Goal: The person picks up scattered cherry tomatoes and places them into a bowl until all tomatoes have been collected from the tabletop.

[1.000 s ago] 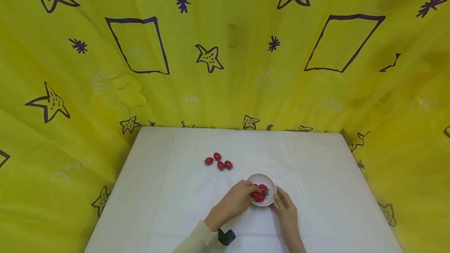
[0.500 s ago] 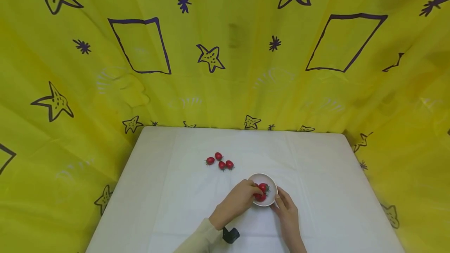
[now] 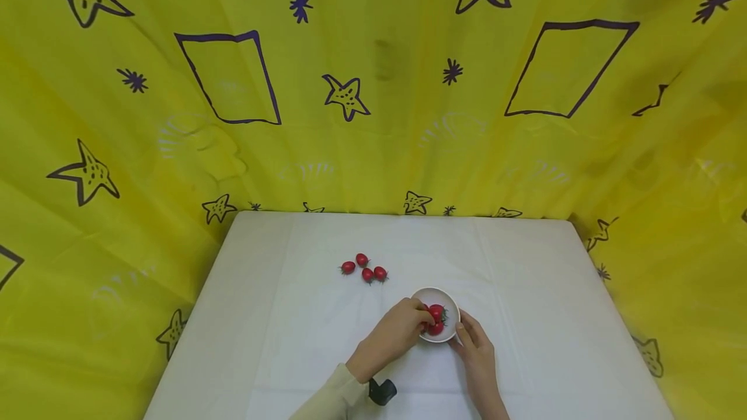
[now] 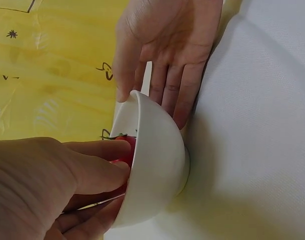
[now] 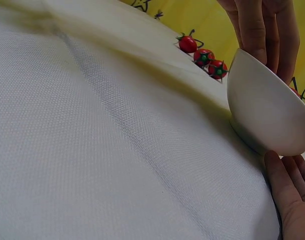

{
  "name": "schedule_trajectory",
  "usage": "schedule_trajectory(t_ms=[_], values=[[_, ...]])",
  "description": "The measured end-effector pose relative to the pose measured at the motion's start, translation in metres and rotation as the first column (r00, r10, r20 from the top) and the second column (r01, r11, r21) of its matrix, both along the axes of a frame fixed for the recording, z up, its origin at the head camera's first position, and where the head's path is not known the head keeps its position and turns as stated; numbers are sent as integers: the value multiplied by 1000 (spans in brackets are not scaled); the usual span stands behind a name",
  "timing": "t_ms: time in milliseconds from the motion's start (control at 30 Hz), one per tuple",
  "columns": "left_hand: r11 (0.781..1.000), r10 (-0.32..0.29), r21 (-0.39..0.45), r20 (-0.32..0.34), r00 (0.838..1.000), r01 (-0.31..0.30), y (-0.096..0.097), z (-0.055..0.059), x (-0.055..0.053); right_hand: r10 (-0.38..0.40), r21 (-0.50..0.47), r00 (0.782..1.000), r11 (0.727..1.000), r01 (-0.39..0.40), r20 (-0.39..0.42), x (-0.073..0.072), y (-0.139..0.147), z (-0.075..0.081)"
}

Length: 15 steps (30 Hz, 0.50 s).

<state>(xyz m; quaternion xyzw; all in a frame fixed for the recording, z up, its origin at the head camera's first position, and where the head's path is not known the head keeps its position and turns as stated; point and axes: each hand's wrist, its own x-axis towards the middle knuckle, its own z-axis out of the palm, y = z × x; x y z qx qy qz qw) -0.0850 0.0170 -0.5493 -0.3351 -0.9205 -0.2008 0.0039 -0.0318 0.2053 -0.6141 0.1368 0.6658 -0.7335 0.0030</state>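
Observation:
A white bowl (image 3: 432, 295) stands on the table with several red cherry tomatoes (image 3: 437, 312) inside, some with green stems. My left hand (image 3: 390, 330) reaches over its left rim. In the left wrist view, thumb and forefinger pinch a cherry tomato (image 4: 126, 146) inside the bowl, and the other fingers are down near the rim. My right hand (image 3: 477, 349) holds the bowl from the right, thumb at the rim and fingers against the outer wall. The left fingers hide part of the tomatoes.
Several loose cherry tomatoes (image 3: 367, 275) lie on the white-covered table (image 3: 292, 316), beyond the bowl and to its left. A yellow curtain (image 3: 385, 148) with drawn stars surrounds the table at the back and sides. A dark wrist device (image 3: 382, 392) hangs beneath the left wrist.
My left fingertips have shifted slightly rightward over the tomatoes, covering one that showed earlier. The right hand, bowl and loose tomatoes stay in place.

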Motion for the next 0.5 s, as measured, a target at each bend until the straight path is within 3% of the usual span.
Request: schedule_trajectory(t_ms=[200, 500], values=[[999, -5, 37, 27, 1000, 4, -5, 1, -5, -3, -6, 1000, 1000, 3, 25, 0, 0, 3], [988, 2, 154, -14, 1000, 0, -23, 2, -22, 0, 4, 1000, 1000, 0, 22, 0, -1, 5]])
